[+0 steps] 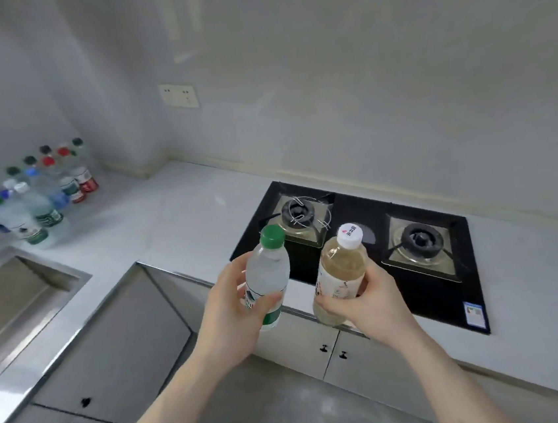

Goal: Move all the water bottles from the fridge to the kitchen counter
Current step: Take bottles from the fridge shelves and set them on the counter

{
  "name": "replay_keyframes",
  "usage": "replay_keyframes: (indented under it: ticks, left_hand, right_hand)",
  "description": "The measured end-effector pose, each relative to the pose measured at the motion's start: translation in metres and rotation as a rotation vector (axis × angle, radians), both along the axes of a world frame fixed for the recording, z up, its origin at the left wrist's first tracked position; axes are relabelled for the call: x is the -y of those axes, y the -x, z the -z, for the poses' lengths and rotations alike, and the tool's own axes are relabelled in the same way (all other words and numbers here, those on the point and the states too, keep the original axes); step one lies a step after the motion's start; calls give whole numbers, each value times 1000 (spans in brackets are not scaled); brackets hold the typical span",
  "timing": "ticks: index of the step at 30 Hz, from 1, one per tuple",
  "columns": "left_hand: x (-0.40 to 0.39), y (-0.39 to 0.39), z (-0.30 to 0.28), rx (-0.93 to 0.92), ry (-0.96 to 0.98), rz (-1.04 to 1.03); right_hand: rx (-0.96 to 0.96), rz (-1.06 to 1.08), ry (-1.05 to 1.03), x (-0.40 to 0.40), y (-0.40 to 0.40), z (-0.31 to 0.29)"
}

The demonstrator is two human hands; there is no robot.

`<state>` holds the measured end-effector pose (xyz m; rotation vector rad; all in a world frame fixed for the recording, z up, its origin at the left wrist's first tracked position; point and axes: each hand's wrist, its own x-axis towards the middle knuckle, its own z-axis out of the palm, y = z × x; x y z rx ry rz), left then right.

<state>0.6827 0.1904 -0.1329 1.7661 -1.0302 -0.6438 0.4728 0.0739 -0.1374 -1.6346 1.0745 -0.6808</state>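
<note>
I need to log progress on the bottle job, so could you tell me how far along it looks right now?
Done: a cluster of bottles already stands on the counter beside the sink. In hand: the left hand grips a green-capped bottle and the right hand a white-capped bottle, both held in the air near the stove. Left: setting these two down. The fridge is out of view, so any remainder is unknown.

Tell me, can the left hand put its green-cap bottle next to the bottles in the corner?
Probably yes. The bare counter between the left hand, gripping the green-cap bottle, and the corner bottles looks free, though it's a stretch.
</note>
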Motion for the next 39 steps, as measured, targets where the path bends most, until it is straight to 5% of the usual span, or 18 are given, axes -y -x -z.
replay_keyframes:
  ticks: [15, 39]
  left_hand:
    - [-66, -149, -2, 2, -7, -428]
    - [38, -327, -2, 28, -21, -671]
  right_hand:
    - [76, -470, 4, 14, -221, -2]
    - [58, -718, 66, 161, -456, -3]
